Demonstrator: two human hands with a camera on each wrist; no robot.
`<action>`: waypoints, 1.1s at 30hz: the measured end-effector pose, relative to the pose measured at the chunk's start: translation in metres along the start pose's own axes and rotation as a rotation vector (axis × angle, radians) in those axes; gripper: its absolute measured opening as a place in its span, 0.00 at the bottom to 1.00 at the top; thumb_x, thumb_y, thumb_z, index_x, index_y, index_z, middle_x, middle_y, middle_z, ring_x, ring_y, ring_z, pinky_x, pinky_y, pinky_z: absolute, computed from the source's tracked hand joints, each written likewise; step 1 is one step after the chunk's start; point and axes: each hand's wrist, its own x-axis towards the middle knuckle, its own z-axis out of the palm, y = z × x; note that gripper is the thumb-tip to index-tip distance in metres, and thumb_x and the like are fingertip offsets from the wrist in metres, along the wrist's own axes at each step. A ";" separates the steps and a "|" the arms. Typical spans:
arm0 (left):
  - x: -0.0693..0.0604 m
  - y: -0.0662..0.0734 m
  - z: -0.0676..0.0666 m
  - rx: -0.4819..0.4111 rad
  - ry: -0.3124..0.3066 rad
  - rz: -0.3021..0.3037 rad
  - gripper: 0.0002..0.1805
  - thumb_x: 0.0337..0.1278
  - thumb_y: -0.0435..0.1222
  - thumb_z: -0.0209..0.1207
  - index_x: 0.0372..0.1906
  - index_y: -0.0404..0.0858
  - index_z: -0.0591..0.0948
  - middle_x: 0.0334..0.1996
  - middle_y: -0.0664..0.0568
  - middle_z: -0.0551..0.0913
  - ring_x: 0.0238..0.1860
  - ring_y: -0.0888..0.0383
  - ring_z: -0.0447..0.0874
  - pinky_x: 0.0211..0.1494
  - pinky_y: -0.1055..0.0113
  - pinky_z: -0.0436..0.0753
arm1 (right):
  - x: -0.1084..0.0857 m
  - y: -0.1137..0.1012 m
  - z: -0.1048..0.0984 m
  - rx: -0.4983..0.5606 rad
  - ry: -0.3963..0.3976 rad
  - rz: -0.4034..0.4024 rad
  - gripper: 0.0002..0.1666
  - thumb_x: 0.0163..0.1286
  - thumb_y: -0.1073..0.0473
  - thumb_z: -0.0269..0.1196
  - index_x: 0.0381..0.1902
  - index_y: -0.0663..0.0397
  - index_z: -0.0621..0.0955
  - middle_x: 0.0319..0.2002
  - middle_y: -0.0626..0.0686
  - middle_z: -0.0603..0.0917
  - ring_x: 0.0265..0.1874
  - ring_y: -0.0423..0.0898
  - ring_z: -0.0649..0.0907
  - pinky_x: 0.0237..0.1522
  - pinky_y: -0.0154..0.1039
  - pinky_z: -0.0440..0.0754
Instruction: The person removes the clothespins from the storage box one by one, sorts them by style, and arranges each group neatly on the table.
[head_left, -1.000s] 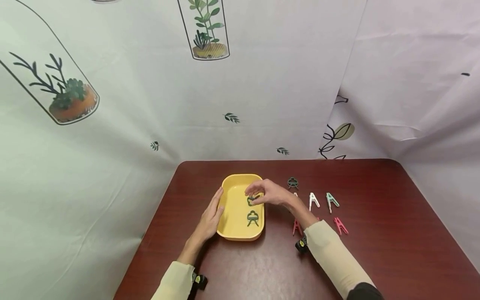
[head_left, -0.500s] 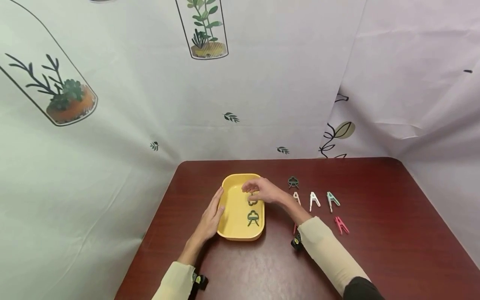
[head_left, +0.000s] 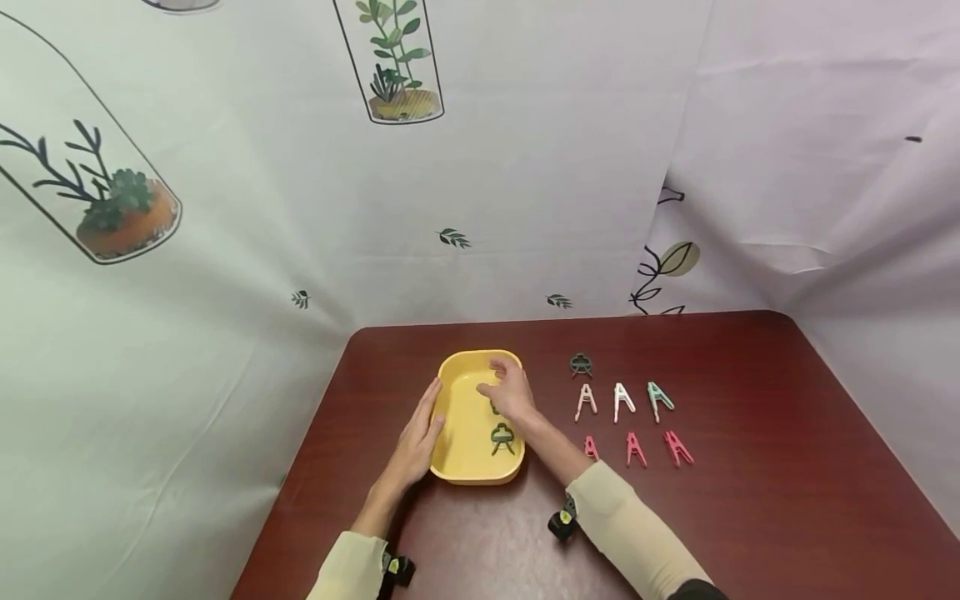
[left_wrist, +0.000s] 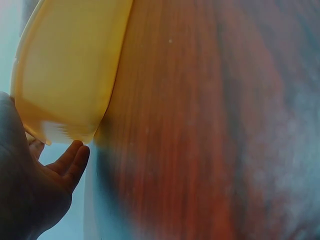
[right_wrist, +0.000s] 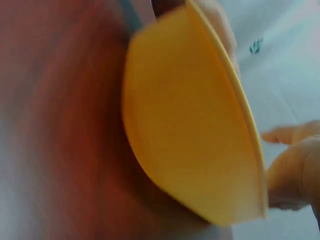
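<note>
In the head view a yellow plastic basin [head_left: 461, 450] stands on the table. My left hand [head_left: 415, 437] rests along its left rim with the fingers extended; the left wrist view shows these fingers [left_wrist: 75, 162] at the basin's outer wall. My right hand [head_left: 512, 396] hovers over the basin's right side, thumb and fingers apart, nothing visible between them. Beneath it, a dark green clip [head_left: 494, 407] is mostly hidden by the hand. Another dark green clip [head_left: 502, 437] lies in the basin, nearer the front.
Right of the basin lie a dark green clip [head_left: 581, 364], a pale pink clothespin [head_left: 586, 400], a white clothespin [head_left: 622, 400] and a mint green clothespin [head_left: 658, 400]. Nearer the front is a row of red-pink clothespins [head_left: 635, 448]. A patterned cloth [head_left: 480, 167] hangs behind the table [head_left: 750, 500].
My right hand has let go of the dark green clip in the basin and turned, its fingers now pointing more toward the far end. The left hand has stayed on the rim.
</note>
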 end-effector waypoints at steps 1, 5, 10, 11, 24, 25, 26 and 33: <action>0.000 0.000 0.000 0.002 0.002 0.002 0.32 0.81 0.29 0.51 0.83 0.32 0.59 0.84 0.42 0.58 0.82 0.42 0.55 0.76 0.82 0.46 | -0.003 0.001 0.005 0.029 0.039 0.024 0.35 0.70 0.71 0.69 0.73 0.67 0.73 0.71 0.65 0.76 0.72 0.66 0.73 0.70 0.58 0.74; 0.004 -0.001 0.003 -0.001 -0.004 0.021 0.32 0.82 0.30 0.50 0.83 0.31 0.59 0.84 0.41 0.58 0.82 0.40 0.56 0.76 0.82 0.46 | -0.014 0.005 0.021 0.071 0.185 0.073 0.38 0.70 0.71 0.66 0.76 0.64 0.69 0.74 0.65 0.71 0.73 0.68 0.71 0.70 0.60 0.74; 0.007 -0.001 0.007 0.000 -0.019 0.018 0.32 0.84 0.34 0.50 0.84 0.34 0.58 0.84 0.43 0.57 0.83 0.42 0.55 0.77 0.82 0.47 | -0.021 0.014 0.035 0.027 0.298 0.087 0.42 0.67 0.73 0.67 0.77 0.65 0.67 0.73 0.66 0.69 0.64 0.65 0.77 0.64 0.58 0.78; 0.007 -0.001 0.007 0.000 -0.020 0.017 0.32 0.84 0.34 0.50 0.84 0.35 0.58 0.84 0.43 0.57 0.83 0.42 0.55 0.77 0.82 0.47 | -0.021 0.015 0.037 0.021 0.308 0.089 0.43 0.66 0.74 0.67 0.77 0.66 0.66 0.73 0.66 0.68 0.65 0.65 0.77 0.65 0.58 0.78; 0.007 0.000 0.008 -0.004 -0.022 -0.017 0.32 0.85 0.36 0.49 0.85 0.37 0.58 0.84 0.44 0.58 0.82 0.41 0.56 0.75 0.84 0.46 | -0.020 0.017 0.037 -0.095 0.263 0.123 0.42 0.67 0.73 0.69 0.77 0.66 0.67 0.75 0.65 0.66 0.64 0.62 0.77 0.65 0.55 0.78; 0.006 -0.001 0.007 -0.005 -0.019 -0.016 0.32 0.84 0.35 0.49 0.85 0.37 0.58 0.84 0.43 0.58 0.82 0.40 0.56 0.75 0.84 0.46 | -0.020 0.017 0.038 -0.108 0.256 0.120 0.43 0.66 0.73 0.69 0.77 0.66 0.67 0.76 0.66 0.65 0.67 0.62 0.75 0.67 0.55 0.76; 0.006 -0.001 0.007 -0.008 -0.017 -0.015 0.32 0.84 0.34 0.50 0.85 0.36 0.58 0.84 0.43 0.58 0.82 0.40 0.56 0.75 0.84 0.46 | -0.019 0.017 0.038 -0.121 0.253 0.116 0.43 0.65 0.73 0.69 0.77 0.67 0.67 0.77 0.66 0.64 0.69 0.63 0.73 0.69 0.56 0.75; 0.011 -0.005 0.010 -0.012 -0.015 0.030 0.32 0.82 0.28 0.50 0.84 0.32 0.59 0.84 0.41 0.58 0.82 0.38 0.56 0.76 0.83 0.46 | -0.017 0.018 0.037 -0.183 0.254 0.153 0.50 0.64 0.70 0.71 0.80 0.68 0.63 0.82 0.69 0.51 0.81 0.66 0.57 0.77 0.60 0.62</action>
